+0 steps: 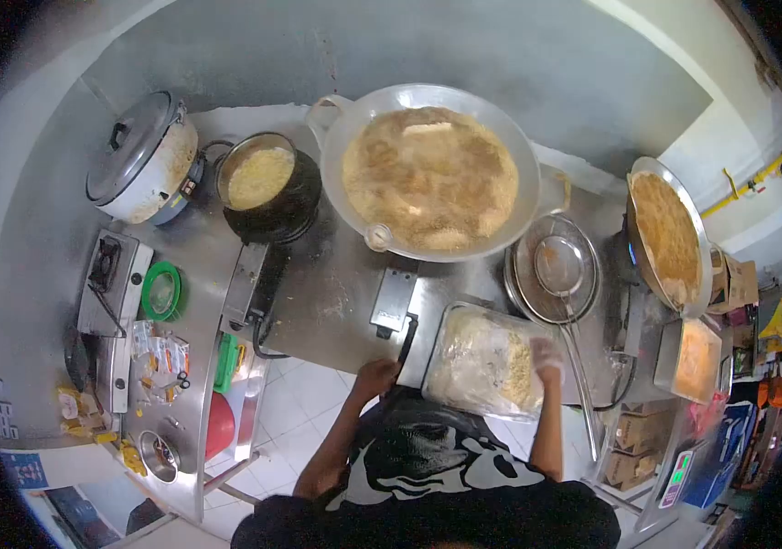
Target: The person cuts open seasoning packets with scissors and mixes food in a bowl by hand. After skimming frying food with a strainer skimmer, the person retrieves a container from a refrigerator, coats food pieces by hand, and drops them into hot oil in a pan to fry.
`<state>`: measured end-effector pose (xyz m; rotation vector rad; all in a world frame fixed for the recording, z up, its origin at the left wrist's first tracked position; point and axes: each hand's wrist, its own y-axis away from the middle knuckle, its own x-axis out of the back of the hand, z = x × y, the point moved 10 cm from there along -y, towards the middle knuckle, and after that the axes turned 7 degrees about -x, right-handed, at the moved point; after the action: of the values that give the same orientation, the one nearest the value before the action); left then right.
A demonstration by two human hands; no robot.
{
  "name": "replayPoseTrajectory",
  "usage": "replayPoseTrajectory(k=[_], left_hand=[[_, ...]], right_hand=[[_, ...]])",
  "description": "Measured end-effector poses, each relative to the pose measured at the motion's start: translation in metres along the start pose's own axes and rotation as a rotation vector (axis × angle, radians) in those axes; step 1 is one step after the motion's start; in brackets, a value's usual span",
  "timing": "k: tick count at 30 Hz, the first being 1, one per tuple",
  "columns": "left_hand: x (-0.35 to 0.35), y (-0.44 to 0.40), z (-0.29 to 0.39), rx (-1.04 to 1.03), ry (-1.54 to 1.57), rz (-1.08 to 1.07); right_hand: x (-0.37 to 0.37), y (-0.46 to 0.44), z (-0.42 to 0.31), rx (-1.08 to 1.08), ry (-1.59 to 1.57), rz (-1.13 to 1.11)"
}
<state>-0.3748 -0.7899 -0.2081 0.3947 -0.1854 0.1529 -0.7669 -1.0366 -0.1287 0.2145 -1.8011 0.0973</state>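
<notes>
My left hand (375, 378) is at the front edge of the steel counter, its fingers curled beside a black hose (407, 340) that comes down from a burner control box (395, 297). What those fingers hold, if anything, is hidden. At the right side of a rectangular tray (431, 366), my right hand (547, 360) is over pale floury crumbs (519, 364); it is smeared, so its grip does not show. Clear plastic (478, 352) covers much of the tray. Behind it, a large wok (327, 156) holds bubbling oil with several pale pieces frying (446, 240).
Strainers (563, 265) lie right of the wok, one long handle (583, 393) reaching past the counter edge. A second wok (697, 274) of hot oil stands farther right. To the left are a dark pot (263, 224), a lidded cooker (158, 178) and a green basket (162, 291).
</notes>
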Motion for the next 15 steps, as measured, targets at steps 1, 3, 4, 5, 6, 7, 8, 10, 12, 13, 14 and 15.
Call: replayPoseTrajectory(k=[1,3,4,5,6,7,8,10,12,13,14,15], left_hand=[[-0.011,-0.013,0.024,-0.044,-0.155,0.003],[-0.029,-0.027,0.077,0.020,-0.325,-0.025],[-0.040,-0.036,0.073,-0.122,-0.342,0.005],[-0.051,-0.044,0.067,-0.264,-0.365,0.036],[-0.063,-0.047,0.061,-0.148,-0.278,-0.050],[-0.077,-0.053,0.059,-0.031,-0.192,-0.134],[-0.080,-0.054,0.066,-0.086,-0.257,-0.088],[-0.082,-0.053,0.076,-0.199,-0.379,0.014],[-0.081,-0.049,0.079,-0.174,-0.402,0.043],[-0.081,-0.048,0.080,-0.159,-0.409,0.057],[-0.081,-0.049,0.076,-0.123,-0.394,0.056],[-0.080,-0.050,0.072,-0.084,-0.377,0.051]], right_hand=[[-0.053,0.025,0.049,0.003,-0.020,0.068],[-0.128,0.057,0.078,-0.001,0.094,-0.094],[-0.133,0.066,0.063,-0.043,0.027,-0.211],[-0.129,0.069,0.038,-0.090,-0.089,-0.311],[-0.121,0.068,0.012,-0.112,-0.204,-0.366],[-0.116,0.065,-0.011,-0.114,-0.306,-0.399],[-0.133,0.071,-0.013,-0.051,-0.469,-0.247],[-0.169,0.076,-0.017,0.052,-0.612,-0.171],[-0.181,0.062,-0.032,0.051,-0.555,-0.317],[-0.184,0.058,-0.040,0.058,-0.535,-0.366],[-0.183,0.055,-0.048,0.072,-0.521,-0.409],[-0.183,0.051,-0.058,0.087,-0.505,-0.441]])
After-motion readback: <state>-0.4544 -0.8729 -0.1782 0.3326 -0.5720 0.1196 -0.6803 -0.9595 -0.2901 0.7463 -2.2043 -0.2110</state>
